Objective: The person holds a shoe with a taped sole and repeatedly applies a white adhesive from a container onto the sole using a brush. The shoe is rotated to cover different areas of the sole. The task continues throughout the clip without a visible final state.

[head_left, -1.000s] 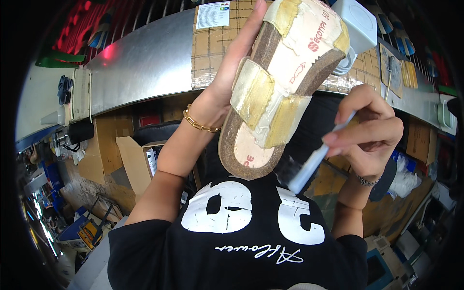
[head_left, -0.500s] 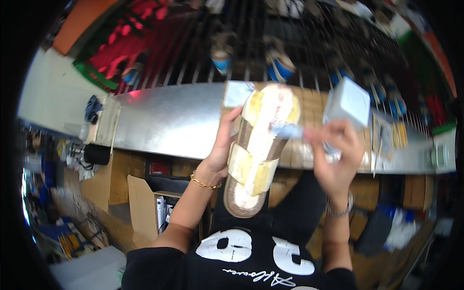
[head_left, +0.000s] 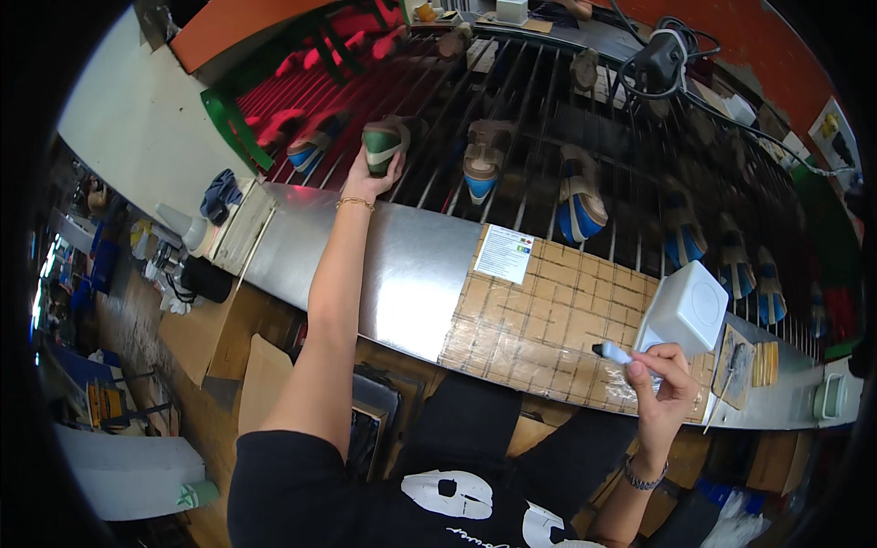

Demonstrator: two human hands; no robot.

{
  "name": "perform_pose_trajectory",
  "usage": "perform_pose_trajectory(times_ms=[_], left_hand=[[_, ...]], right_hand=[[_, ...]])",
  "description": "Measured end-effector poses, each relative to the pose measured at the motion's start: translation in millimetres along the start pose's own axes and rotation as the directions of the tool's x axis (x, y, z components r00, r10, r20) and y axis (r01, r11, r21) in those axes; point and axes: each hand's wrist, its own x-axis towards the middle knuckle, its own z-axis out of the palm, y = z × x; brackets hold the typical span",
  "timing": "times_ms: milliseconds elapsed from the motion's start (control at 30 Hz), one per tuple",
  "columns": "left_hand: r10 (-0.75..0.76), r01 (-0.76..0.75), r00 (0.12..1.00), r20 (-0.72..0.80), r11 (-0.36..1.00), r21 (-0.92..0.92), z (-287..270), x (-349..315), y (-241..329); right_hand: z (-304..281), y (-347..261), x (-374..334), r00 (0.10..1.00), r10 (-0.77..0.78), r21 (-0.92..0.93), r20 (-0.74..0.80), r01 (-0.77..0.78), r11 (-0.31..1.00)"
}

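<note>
My left arm reaches out to the far left, where my left hand (head_left: 373, 175) grips the near end of a shoe (head_left: 386, 144), green and pale with a tan part behind. That shoe is at the edge of a rack of metal bars (head_left: 438, 173). Low on the right, my right hand (head_left: 665, 388) pinches a small brush (head_left: 614, 353) with a light blue handle and a dark tip. The brush is held over a grid-marked brown board (head_left: 539, 320), beside a white plastic container (head_left: 692, 309).
Several shoes with blue ends, such as one shoe (head_left: 581, 205), lie along the bars. A printed sheet (head_left: 504, 254) lies on the board, which rests on a metal bench (head_left: 406, 292). Thin sticks (head_left: 766, 363) and a green dish (head_left: 829, 396) are at the right.
My left hand has moved from in front of me to the rack at far left; the strapped sandal it held is gone from view. My right hand has drawn the brush down and right.
</note>
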Motion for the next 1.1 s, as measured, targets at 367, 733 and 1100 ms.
perform_pose_trajectory(times_ms=[367,733,1100], left_hand=[[0.038,-0.399,0.799,0.6,-0.713,0.577,56,30,-161],[-0.425,0.06,0.718,0.552,0.827,0.559,34,-147,-140],[-0.214,-0.165,0.684,0.697,0.885,0.434,-15,-262,-208]], right_hand=[[-17,12,-18,0.994,0.101,0.104,0.045,-0.106,0.989],[-96,25,-43,0.955,0.065,-0.443,-0.29,-0.194,0.875],[-84,40,-25,0.962,-0.267,-0.788,-0.059,0.119,0.604]])
